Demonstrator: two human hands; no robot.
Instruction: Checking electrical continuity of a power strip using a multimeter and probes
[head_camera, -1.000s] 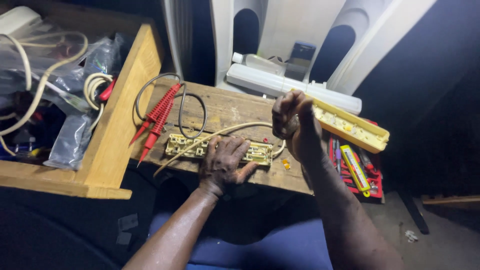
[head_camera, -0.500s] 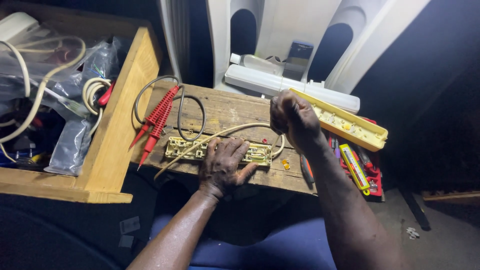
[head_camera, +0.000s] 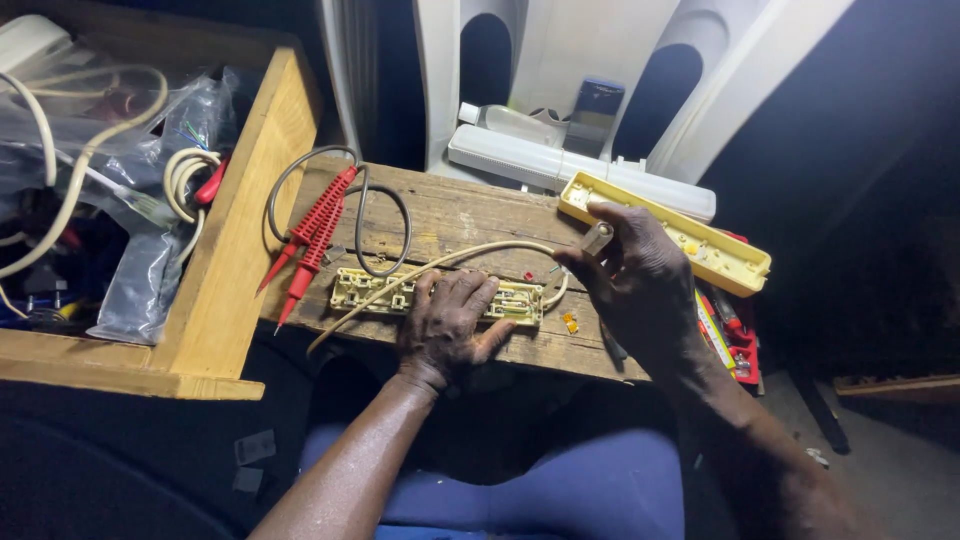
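An opened yellow power-strip base (head_camera: 440, 293), its metal contact rails bared, lies lengthwise on a rough wooden board (head_camera: 470, 215) across the person's lap. The left hand (head_camera: 447, 322) presses down on its middle, palm flat and fingers spread, gripping nothing. A cream cable (head_camera: 440, 262) curves across the strip to the right hand (head_camera: 640, 275), which pinches a small grey metal piece (head_camera: 598, 238) between thumb and fingertips near the cable's end.

Against the frame half a second earlier, the right hand has drawn off to the right and lifted the piece clear of the strip; the left hand has stayed planted in the same spot.

The board is weathered, grain-lined and scuffed, with a ragged front edge. Two small orange bits (head_camera: 570, 322) lie on it just right of the strip. Red pointed test probes (head_camera: 315, 225) with a looped black lead (head_camera: 385, 235) rest at the board's left end. The strip's long yellow plastic cover (head_camera: 720, 258) lies open side up at the board's right rear corner, overhanging red packaged items (head_camera: 738, 345). Behind it lies a white oblong lamp housing (head_camera: 520, 160) against white plastic chair legs (head_camera: 560, 60).

To the left stands an unfinished wooden box (head_camera: 235, 240), holding crumpled clear plastic bags (head_camera: 150, 200) and coiled cream cords (head_camera: 60, 180). Bare board shows only behind the strip and along the front edge; the lap drops away below into shadow.
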